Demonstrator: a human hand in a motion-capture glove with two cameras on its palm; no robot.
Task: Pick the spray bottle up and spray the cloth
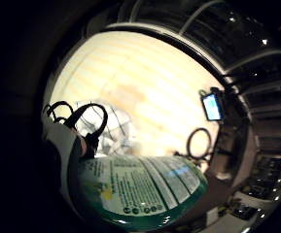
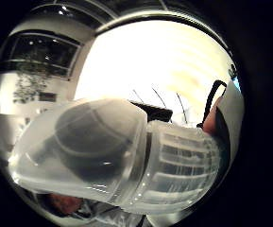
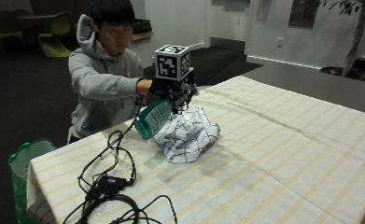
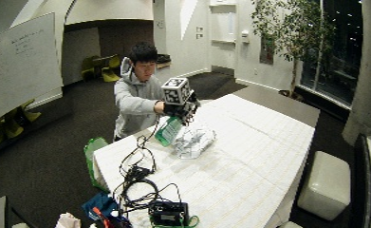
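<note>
Dim room, overhead light; palm views glary, perhaps blurred

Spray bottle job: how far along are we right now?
Pickup looks done: the gloved right hand holds the green plastic spray bottle with a white label tilted in the air, off the striped tablecloth. In hand: the bottle is poised right above the crumpled white checked cloth, its translucent spray head close to the palm. Left: no mist is visible, so I cannot tell whether any spraying has happened.

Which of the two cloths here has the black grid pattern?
The crumpled cloth under the spray bottle. The tablecloth is flat with pale yellow stripes.
</note>
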